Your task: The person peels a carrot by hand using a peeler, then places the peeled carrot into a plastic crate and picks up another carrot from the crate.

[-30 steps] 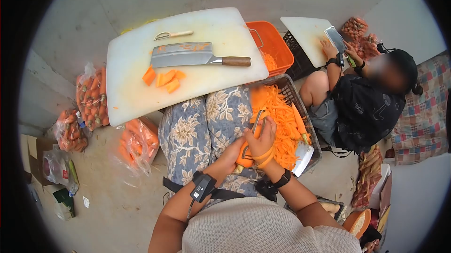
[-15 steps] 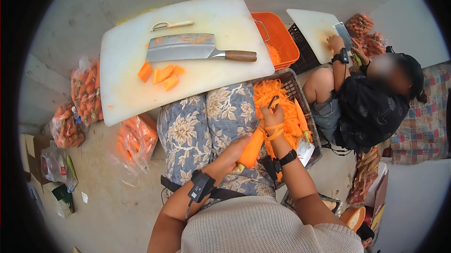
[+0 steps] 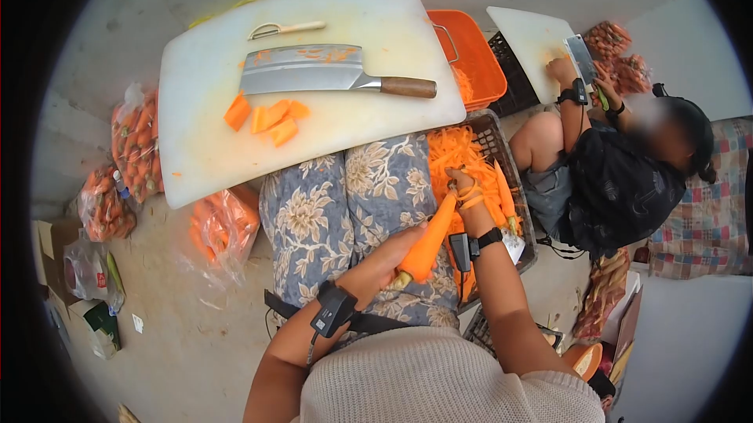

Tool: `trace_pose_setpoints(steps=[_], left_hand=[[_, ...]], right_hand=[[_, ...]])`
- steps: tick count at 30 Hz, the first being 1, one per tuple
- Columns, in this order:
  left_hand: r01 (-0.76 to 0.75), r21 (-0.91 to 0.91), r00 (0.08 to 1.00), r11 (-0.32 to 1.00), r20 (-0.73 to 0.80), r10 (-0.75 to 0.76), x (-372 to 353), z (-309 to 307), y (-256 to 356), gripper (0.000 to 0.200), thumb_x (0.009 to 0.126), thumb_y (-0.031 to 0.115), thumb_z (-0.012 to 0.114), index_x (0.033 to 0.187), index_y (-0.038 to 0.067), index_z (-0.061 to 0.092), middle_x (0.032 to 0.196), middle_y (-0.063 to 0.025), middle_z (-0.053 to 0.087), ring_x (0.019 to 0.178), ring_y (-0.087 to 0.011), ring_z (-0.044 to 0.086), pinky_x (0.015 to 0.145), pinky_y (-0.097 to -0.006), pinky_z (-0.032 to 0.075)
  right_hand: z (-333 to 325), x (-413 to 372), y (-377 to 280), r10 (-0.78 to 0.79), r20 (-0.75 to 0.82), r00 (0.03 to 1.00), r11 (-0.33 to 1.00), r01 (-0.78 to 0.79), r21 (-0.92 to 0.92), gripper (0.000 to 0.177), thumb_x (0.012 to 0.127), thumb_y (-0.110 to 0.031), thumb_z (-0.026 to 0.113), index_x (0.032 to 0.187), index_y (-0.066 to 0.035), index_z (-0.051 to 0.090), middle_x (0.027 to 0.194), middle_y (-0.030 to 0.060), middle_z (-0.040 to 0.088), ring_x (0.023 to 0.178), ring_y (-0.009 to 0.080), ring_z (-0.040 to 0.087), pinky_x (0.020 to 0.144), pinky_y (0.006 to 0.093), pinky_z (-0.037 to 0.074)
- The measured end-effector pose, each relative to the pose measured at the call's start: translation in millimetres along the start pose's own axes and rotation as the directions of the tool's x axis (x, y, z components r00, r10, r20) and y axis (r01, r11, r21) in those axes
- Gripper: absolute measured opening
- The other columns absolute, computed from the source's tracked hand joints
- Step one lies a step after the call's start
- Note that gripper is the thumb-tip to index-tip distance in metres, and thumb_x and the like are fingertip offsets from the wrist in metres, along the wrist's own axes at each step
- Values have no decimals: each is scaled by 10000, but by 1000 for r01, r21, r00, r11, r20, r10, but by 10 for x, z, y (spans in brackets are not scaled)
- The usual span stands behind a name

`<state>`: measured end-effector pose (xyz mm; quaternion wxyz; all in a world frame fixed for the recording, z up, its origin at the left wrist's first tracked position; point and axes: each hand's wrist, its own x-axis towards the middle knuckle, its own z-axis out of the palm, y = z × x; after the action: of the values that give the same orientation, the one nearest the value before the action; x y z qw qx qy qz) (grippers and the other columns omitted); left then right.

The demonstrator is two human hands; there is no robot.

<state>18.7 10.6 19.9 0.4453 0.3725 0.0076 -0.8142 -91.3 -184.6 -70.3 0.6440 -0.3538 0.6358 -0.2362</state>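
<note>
Head view: your left hand [image 3: 386, 263] clamps the long orange carrot [image 3: 431, 241]; stroke outward with your curled right hand [image 3: 463, 188], contents hidden.

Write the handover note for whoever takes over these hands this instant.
Left hand: closed on the thick end of the carrot.
Right hand: closed at the carrot's tip, peel strips draped over it; what it grips is hidden.
Things: crate of peelings under the right hand; cleaver and cut chunks on the board.
Done: chunks cut, many peelings in the crate.
Left: this carrot is whole; bagged carrots lie beside the board.
</note>
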Motion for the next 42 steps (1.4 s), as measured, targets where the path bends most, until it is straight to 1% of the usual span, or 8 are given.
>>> trace_pose_setpoints(steps=[6,14,26,30,31,32,36,42], left_hand=[[-34,-8,999,999,40,34,-1,-34,-37,450,903,452,412,1084,43,454,753,-135,576,558,-218,596,463,-327,512],[-74,-57,992,996,102,80,-34,-130,-75,452,915,430,388,1078,19,485,791,-156,607,634,-231,624,518,-325,525],[-117,-244,983,963,112,148,29,-129,-143,487,908,450,392,1127,24,481,888,-168,611,769,-237,621,615,-355,529],[-167,-211,980,963,73,185,32,-106,-201,443,916,426,383,1120,46,486,921,-137,607,768,-214,621,612,-335,524],[-212,-211,974,954,31,223,35,-75,-212,418,925,404,375,1106,47,495,947,-119,606,783,-204,622,635,-323,520],[-212,-213,974,954,30,223,39,-40,-216,418,925,404,375,1106,47,495,947,-119,606,783,-204,622,635,-323,520],[-211,-217,977,953,-29,209,41,-22,-219,402,934,369,369,1137,41,481,1007,-91,593,835,-167,616,664,-281,514],[-204,-108,978,973,16,207,61,-15,-158,403,937,380,353,1096,33,485,909,-95,604,708,-162,620,572,-264,512]], right_hand=[[-127,94,91,199,56,978,980,-200,2,165,754,-193,647,774,-84,524,582,42,513,443,202,493,403,329,437],[-625,94,578,372,285,883,740,-468,483,215,765,-164,605,820,-18,456,881,145,514,819,278,555,799,380,518],[-142,-1145,102,-182,156,971,893,97,439,281,764,-129,629,958,-33,449,889,60,475,889,196,535,780,344,496],[151,-1627,-7,-602,136,787,798,600,53,384,766,-168,645,1025,26,438,949,125,506,888,216,526,784,307,438],[189,-1689,0,-758,131,639,598,761,-252,456,745,-174,656,1060,56,420,951,153,504,935,253,502,829,340,410],[241,-1747,4,-866,192,462,308,794,-525,529,724,-180,667,1095,87,403,953,180,502,982,289,479,874,373,383],[317,-1620,118,-848,334,412,183,818,-545,554,674,-171,678,1072,111,415,1059,236,440,1071,362,394,927,396,318],[320,-1468,111,-823,279,495,283,783,-555,432,672,-183,682,944,78,472,1066,261,427,1060,390,389,909,407,329]])
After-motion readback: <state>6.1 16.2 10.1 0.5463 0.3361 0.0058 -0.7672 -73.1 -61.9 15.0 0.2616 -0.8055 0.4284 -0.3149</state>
